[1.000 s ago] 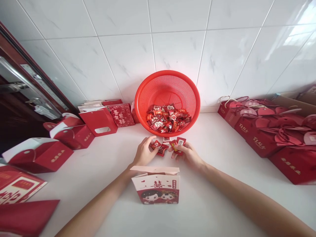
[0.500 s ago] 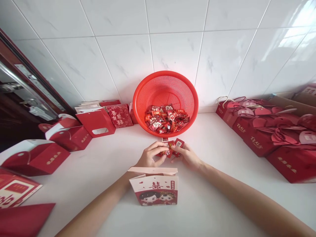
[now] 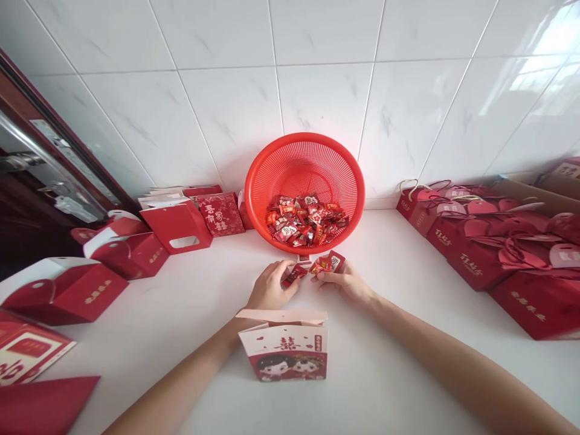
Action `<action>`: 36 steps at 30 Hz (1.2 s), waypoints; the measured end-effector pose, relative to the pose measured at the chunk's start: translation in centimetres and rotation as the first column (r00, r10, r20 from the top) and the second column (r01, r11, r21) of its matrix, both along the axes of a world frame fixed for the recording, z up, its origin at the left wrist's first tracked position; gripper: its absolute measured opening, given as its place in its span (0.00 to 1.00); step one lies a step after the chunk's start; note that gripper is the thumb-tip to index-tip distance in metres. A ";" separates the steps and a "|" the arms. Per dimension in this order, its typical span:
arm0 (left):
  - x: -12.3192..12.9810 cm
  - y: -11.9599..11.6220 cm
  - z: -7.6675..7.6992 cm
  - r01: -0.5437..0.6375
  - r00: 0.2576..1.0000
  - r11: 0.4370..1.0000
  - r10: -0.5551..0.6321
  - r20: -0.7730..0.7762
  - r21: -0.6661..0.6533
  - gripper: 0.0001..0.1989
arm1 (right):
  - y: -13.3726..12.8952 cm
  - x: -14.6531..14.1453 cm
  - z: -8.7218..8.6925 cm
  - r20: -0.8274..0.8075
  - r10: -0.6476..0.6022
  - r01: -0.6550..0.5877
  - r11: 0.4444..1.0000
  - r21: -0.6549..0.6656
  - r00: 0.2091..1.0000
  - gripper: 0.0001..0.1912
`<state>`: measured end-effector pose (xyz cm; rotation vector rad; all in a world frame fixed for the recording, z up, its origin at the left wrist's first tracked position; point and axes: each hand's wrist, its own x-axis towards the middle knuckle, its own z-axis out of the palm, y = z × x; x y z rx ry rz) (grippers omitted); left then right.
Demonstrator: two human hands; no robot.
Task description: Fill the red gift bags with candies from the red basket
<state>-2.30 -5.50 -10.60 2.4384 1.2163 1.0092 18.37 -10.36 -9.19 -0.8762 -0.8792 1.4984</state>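
A red mesh basket [image 3: 305, 142] leans toward me, with several wrapped candies [image 3: 308, 217] lying in its lower part. Just in front of it, my left hand [image 3: 270, 286] is closed on dark red candies [image 3: 295, 275]. To its right my right hand [image 3: 348, 283] pinches a few red packets [image 3: 327, 263], one with a white label. The two hands are slightly apart. Nearer to me a white and red paper box [image 3: 288, 356] with two cartoon faces stands upright, its top open, beside my left forearm.
Red gift boxes [image 3: 67, 296] and folded red cartons [image 3: 176, 223] stand at the left. Rows of red boxes with handles [image 3: 480, 254] fill the right side. A tiled wall [image 3: 226, 109] rises behind, and a dark door [image 3: 27, 199] is at the far left.
My hands have moved slightly apart, splitting the candies between them. The packets in my right hand now sit clear of my left hand's fingers.
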 end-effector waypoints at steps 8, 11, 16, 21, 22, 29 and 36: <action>0.0 0.5 -0.3 0.069 0.995 0.997 -0.071 0.065 0.025 0.16 | -0.1 0.2 0.2 0.016 0.060 -0.060 0.998 0.002 0.998 0.24; 0.0 0.6 -0.3 0.089 0.992 0.991 -0.097 0.082 0.096 0.17 | -0.1 0.2 0.1 0.019 0.074 -0.073 0.997 -0.020 0.997 0.27; 0.1 0.4 -0.2 0.153 0.980 0.976 -0.170 0.106 0.155 0.16 | 0.0 0.2 0.1 0.016 0.051 -0.051 0.999 -0.006 0.999 0.25; 0.1 0.4 0.0 0.175 0.973 0.962 -0.201 0.112 0.208 0.16 | -0.1 0.1 0.2 -0.002 0.030 -0.030 0.999 -0.020 1.000 0.24; 0.1 0.5 0.0 0.172 0.973 0.962 -0.199 0.113 0.211 0.15 | -0.2 0.1 0.3 -0.006 0.026 -0.027 0.999 -0.023 1.000 0.24; -0.3 0.8 -0.2 0.118 0.987 0.973 -0.137 0.084 0.199 0.11 | 0.0 0.1 0.1 -0.028 -0.058 0.058 0.998 -0.011 0.998 0.21; -0.9 3.4 1.0 -0.014 0.999 0.959 0.000 0.049 0.282 0.07 | -0.1 0.0 0.0 -0.022 -0.074 0.073 0.997 -0.015 0.997 0.20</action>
